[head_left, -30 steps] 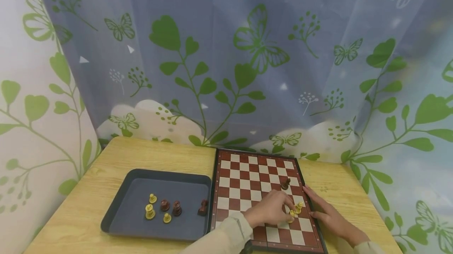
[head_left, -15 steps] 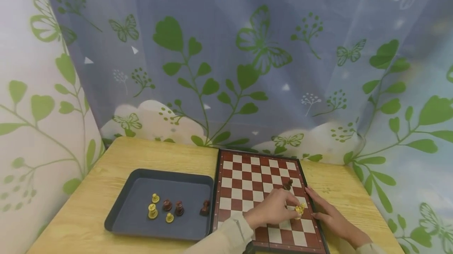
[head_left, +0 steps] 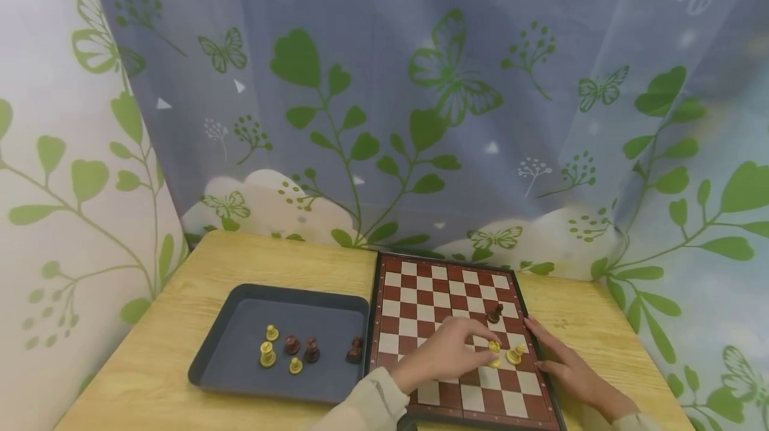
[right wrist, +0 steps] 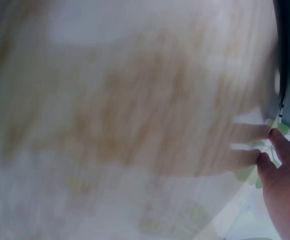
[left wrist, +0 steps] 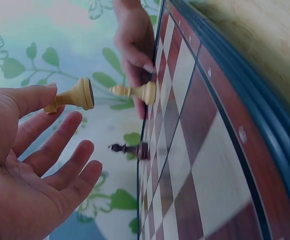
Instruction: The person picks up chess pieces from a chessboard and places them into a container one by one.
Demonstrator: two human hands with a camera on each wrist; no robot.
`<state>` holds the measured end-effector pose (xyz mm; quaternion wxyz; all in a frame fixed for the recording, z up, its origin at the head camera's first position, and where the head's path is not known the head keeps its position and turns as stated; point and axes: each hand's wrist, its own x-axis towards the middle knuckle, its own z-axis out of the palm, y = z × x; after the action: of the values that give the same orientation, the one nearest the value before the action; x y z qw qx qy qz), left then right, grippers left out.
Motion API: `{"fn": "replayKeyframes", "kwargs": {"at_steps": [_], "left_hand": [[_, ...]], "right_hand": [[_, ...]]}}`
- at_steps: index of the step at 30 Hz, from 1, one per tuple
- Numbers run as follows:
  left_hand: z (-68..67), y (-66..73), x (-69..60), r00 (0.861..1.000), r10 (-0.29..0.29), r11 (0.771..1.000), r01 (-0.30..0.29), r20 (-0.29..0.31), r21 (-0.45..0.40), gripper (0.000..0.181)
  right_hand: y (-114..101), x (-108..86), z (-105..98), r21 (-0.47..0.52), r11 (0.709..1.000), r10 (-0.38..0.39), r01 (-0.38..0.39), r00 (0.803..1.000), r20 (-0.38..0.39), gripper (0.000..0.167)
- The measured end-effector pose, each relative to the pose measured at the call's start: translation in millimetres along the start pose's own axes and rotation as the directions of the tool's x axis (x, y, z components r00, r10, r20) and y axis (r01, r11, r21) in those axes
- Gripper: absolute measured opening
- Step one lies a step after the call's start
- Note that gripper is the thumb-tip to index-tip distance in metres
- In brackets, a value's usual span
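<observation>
My left hand point(head_left: 441, 354) pinches a yellow chess piece point(left wrist: 77, 96) between thumb and forefinger, its other fingers spread. The piece is tipped sideways in the left wrist view, lifted off the chessboard point(head_left: 414, 297), and its top is partly hidden by the fingertips. Just right of it, a second yellow chess piece point(head_left: 515, 355) stands on the board. Farther back is a dark brown piece point(head_left: 494, 314), shaped like a bishop. My right hand point(head_left: 567, 371) rests along the board's right edge with its fingers extended; in the right wrist view the fingers point(right wrist: 279, 150) touch the table beside that edge.
Left of the board sits a dark grey tray point(head_left: 216, 351) holding several pieces, among them a yellow rook point(head_left: 267, 355), yellow pawns and brown pieces point(head_left: 312, 349). Both stand on a wooden table point(head_left: 288, 257). A patterned curtain point(head_left: 372, 84) hangs behind.
My left hand has drawn slightly left with its yellow piece, away from the other yellow one. My right hand stays at the board's edge. The head view has shifted a little.
</observation>
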<state>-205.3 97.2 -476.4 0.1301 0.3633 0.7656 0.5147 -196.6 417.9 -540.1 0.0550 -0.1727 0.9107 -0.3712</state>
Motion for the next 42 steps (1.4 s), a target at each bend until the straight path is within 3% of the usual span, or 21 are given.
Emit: {"fn": "replayKeyframes", "kwargs": {"at_steps": [15, 20, 24, 32, 42], "left_hand": [[-35.8, -9.2, -40.2, 0.989, -0.049, 0.999, 0.046, -0.137, -0.021, 0.025], [-46.3, -11.3, -55.3, 0.979, -0.044, 0.999, 0.041, -0.197, -0.021, 0.023], [-50.0, -14.2, -66.5, 0.97, -0.046, 0.999, 0.042, -0.238, -0.019, 0.022], [-53.1, -16.6, -88.3, 0.966, -0.051, 0.999, 0.046, -0.252, -0.026, 0.021], [-61.8, -20.2, -114.6, 0.944, -0.053, 0.999, 0.047, -0.327, -0.026, 0.019]], "right_hand": [[0.8, -1.7, 3.0, 0.07, 0.995, -0.073, 0.073, 0.997, -0.005, 0.072], [0.7, -0.9, 2.6, 0.083, 0.993, -0.079, 0.079, 0.997, -0.002, 0.073], [1.5, -1.0, 4.1, 0.086, 0.994, -0.069, 0.069, 0.998, -0.003, 0.073], [4.8, -2.0, 5.2, 0.085, 0.994, -0.076, 0.076, 0.997, -0.006, 0.073], [2.0, 0.6, 4.9, 0.076, 0.993, -0.089, 0.09, 0.996, -0.013, 0.072]]}}
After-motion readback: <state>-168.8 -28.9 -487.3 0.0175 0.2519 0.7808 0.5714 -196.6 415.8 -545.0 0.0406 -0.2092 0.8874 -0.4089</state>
